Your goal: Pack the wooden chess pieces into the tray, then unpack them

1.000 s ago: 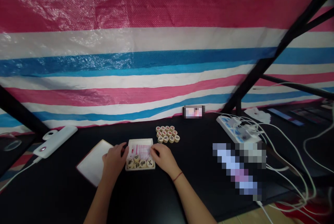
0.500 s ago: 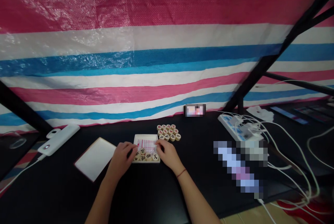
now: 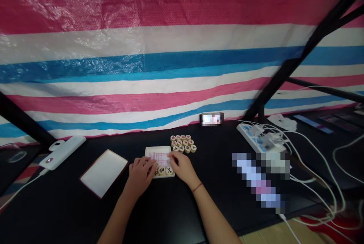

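A small white box (image 3: 158,150) lies on the black table (image 3: 159,206), with a folded red-lined paper and a few round wooden chess pieces (image 3: 165,170) along its near side. My left hand (image 3: 140,173) rests over the box's left half, fingers curled down onto the pieces there. My right hand (image 3: 182,166) holds the box's right edge with bent fingers. Just behind the box lies a cluster of several more wooden chess pieces (image 3: 183,143).
The box's white lid (image 3: 104,172) lies to the left. A white power bank (image 3: 61,151) with a cable sits at far left. A power strip (image 3: 260,139) with many white cables (image 3: 313,172) fills the right side. A striped tarp (image 3: 170,54) hangs behind.
The box has slid a little to the right, away from the lid. My left hand has moved over the box onto the pieces, covering its left side.
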The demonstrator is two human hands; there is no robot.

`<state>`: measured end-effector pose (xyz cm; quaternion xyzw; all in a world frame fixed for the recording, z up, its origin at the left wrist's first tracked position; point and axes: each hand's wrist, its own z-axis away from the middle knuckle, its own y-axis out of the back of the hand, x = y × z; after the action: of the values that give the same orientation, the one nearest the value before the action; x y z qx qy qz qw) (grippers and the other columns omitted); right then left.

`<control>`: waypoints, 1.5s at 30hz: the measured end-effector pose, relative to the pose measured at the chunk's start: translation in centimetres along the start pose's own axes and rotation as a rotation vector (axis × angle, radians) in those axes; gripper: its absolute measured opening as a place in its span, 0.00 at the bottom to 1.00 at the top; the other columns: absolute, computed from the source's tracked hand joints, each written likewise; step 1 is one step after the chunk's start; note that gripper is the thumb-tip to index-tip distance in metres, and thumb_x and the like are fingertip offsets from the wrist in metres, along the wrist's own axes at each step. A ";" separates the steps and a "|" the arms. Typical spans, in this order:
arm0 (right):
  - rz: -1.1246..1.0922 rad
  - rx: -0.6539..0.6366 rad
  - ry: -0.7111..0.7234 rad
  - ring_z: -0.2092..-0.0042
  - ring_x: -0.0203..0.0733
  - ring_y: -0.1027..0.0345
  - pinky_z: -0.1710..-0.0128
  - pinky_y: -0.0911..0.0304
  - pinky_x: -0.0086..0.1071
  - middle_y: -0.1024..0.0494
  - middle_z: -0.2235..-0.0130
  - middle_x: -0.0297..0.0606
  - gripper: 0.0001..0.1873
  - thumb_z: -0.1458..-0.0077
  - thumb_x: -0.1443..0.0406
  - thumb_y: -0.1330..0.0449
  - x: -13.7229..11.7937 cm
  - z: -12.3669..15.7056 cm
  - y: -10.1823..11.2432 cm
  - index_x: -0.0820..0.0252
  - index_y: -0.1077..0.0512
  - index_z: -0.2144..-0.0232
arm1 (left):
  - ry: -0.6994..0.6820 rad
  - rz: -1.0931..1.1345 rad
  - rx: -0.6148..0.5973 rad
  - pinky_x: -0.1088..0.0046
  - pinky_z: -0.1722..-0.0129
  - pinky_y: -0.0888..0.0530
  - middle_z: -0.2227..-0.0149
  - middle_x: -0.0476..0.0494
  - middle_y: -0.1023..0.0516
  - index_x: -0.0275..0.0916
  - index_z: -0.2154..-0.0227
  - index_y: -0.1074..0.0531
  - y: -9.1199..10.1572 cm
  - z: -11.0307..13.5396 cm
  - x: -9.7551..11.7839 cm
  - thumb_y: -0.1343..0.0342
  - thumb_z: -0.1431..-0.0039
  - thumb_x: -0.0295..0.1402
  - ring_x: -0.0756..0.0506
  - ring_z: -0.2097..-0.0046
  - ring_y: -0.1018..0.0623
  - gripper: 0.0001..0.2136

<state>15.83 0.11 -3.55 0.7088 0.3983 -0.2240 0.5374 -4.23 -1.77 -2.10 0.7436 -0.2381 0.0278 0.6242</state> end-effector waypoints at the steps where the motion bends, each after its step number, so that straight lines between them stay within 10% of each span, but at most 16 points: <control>1: 0.000 0.000 0.005 0.65 0.39 0.29 0.61 0.37 0.29 0.22 0.66 0.36 0.12 0.48 0.74 0.48 0.1 0.0 0.0 0.59 0.26 0.67 | 0.002 0.019 -0.003 0.64 0.58 0.35 0.56 0.45 0.23 0.48 0.57 0.24 0.1 0.0 0.0 0.51 0.38 0.37 0.41 0.54 0.30 0.12; 21: 0.018 -0.017 -0.006 0.65 0.39 0.30 0.61 0.38 0.29 0.22 0.67 0.36 0.12 0.48 0.74 0.48 -0.2 0.1 0.0 0.59 0.27 0.67 | 0.065 0.205 -0.023 0.58 0.55 0.35 0.67 0.49 0.19 0.48 0.65 0.23 0.7 -0.5 0.2 0.45 0.43 0.37 0.40 0.58 0.26 0.06; 45: 0.011 -0.012 -0.002 0.64 0.40 0.29 0.62 0.38 0.30 0.22 0.66 0.37 0.12 0.48 0.74 0.48 0.1 0.1 -0.1 0.59 0.26 0.67 | -0.030 0.040 0.029 0.59 0.56 0.33 0.52 0.45 0.26 0.47 0.64 0.23 0.5 0.1 -1.4 0.47 0.44 0.32 0.39 0.53 0.30 0.09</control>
<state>15.78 0.03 -3.73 0.7076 0.3951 -0.2195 0.5431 -5.70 -1.51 -2.18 0.7478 -0.2621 0.0324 0.6091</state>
